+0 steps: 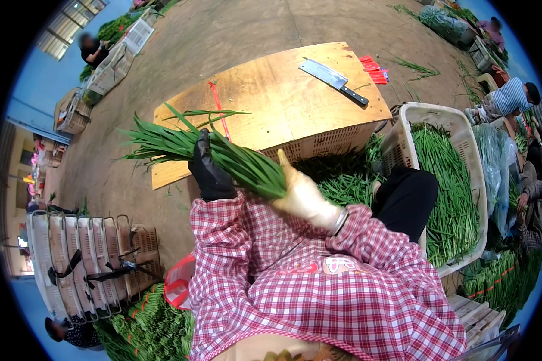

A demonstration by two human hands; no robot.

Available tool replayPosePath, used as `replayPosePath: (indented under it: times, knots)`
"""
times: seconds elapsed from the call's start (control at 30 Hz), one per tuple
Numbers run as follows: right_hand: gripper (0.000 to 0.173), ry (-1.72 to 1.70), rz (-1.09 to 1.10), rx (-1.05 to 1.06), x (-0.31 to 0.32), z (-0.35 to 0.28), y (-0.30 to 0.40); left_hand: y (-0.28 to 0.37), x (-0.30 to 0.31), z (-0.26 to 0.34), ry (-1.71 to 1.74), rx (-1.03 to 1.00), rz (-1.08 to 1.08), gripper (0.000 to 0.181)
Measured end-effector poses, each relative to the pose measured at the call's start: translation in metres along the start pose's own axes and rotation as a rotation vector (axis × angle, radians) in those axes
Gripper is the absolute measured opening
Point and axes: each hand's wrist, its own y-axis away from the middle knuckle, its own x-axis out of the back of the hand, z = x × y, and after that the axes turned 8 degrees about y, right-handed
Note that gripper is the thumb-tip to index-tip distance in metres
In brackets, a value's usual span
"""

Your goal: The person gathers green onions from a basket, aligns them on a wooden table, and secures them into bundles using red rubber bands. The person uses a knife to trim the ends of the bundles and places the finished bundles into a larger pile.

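Observation:
My left hand (211, 169), in a black glove, is closed around the middle of a bunch of long flat green leaves (248, 167), likely garlic chives. My right hand (305, 194), in a pale glove stained yellow at the fingers, presses against the bunch's right end. The leaf tips fan out to the left over the edge of a wooden board (271, 99). On that board lie a red strip (217, 106), a few loose leaves and, farther right, a cleaver (332, 81) with a black handle.
A white plastic crate (482, 216) of green stalks stands at my right, beside my knee. Loose greens (348, 187) lie below the board. Stacked crates (79, 261) and tied bundles (149, 320) are at the left. Red strips (374, 70) lie by the board's far right corner. Other people work farther off.

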Motion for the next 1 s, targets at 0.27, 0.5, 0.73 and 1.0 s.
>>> replayPosePath:
  times: [0.27,0.5,0.73,1.0]
  knots:
    - [0.123,-0.367,-0.041,0.251,-0.02,0.039,-0.019,0.0,-0.002,-0.005,-0.325,-0.229,-0.097,0.038]
    - [0.108,-0.247,-0.114,0.24,0.011,0.071,-0.034,0.003,-0.027,-0.002,-0.05,0.062,-0.121,0.045]
    - [0.068,-0.584,-0.205,0.024,0.101,0.071,-0.047,-0.036,-0.068,-0.01,0.036,-0.054,-0.524,0.047]
    - [0.027,-1.345,-0.314,-0.493,0.092,0.131,-0.075,-0.054,-0.083,-0.046,0.115,0.394,-0.407,0.061]
